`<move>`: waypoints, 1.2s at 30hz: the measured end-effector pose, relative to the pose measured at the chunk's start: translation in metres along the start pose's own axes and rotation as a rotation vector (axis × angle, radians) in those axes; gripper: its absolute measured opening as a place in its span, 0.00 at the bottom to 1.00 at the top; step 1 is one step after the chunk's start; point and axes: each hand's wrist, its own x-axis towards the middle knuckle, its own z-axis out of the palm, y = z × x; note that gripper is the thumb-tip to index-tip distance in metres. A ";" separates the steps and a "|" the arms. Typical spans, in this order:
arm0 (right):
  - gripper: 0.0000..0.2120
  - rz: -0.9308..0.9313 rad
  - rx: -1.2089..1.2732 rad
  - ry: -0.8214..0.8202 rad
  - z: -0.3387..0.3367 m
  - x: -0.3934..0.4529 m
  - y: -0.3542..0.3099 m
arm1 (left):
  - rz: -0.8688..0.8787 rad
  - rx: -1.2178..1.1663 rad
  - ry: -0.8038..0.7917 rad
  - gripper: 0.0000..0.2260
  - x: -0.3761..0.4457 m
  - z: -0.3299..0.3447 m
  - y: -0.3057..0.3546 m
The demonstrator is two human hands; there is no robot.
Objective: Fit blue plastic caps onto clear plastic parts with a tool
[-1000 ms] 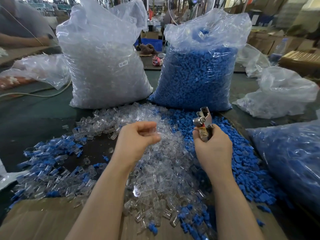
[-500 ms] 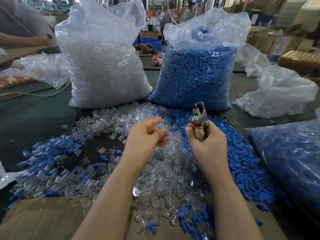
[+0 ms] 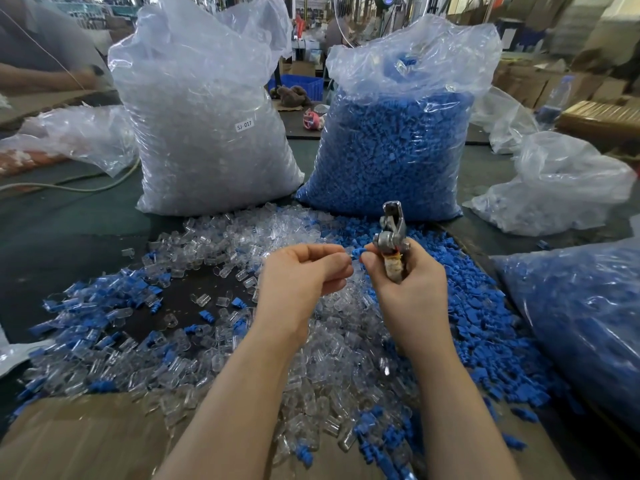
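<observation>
Over the middle of the tabletop (image 3: 69, 230), above a heap of loose clear parts (image 3: 346, 351), the two hands meet almost fingertip to fingertip. The left hand (image 3: 304, 275) has its fingers curled in, pinching a clear part (image 3: 347, 252) at its tips; only a glint of it shows, so I cannot tell which way it points. The right hand (image 3: 405, 278) pinches a blue cap (image 3: 358, 251) between thumb and forefinger, and the cap lies roughly level, its long axis running left to right, its near end aimed at the left fingertips. The cap sits right in the small gap between the hands, touching or just short of the clear part.

That same right hand also grips the tool (image 3: 391, 237), with its remaining fingers wrapped round the taped handle. The tool stands nearly upright, its long axis running away from the person, its metal head pointing up and slightly back toward the bags.

Loose blue caps (image 3: 485, 327) spread to the right of the clear heap, and pieces with blue already on clear (image 3: 100, 306) lie scattered to the left. Behind stand two tall plastic bags side by side: a bag of clear parts (image 3: 204, 133) on the left and a bag of blue caps (image 3: 394, 150) on the right. Another bag of blue (image 3: 581, 323) lies at the right edge.
</observation>
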 end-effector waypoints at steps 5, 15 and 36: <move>0.08 -0.018 -0.094 0.052 0.002 -0.001 0.001 | -0.001 -0.041 -0.015 0.03 -0.004 0.006 0.003; 0.05 0.007 -0.072 0.043 0.002 -0.001 0.002 | 0.169 0.111 0.051 0.04 -0.010 0.014 0.002; 0.10 0.094 -0.204 -0.299 -0.014 0.003 0.000 | 0.327 0.221 0.119 0.05 -0.004 0.007 -0.001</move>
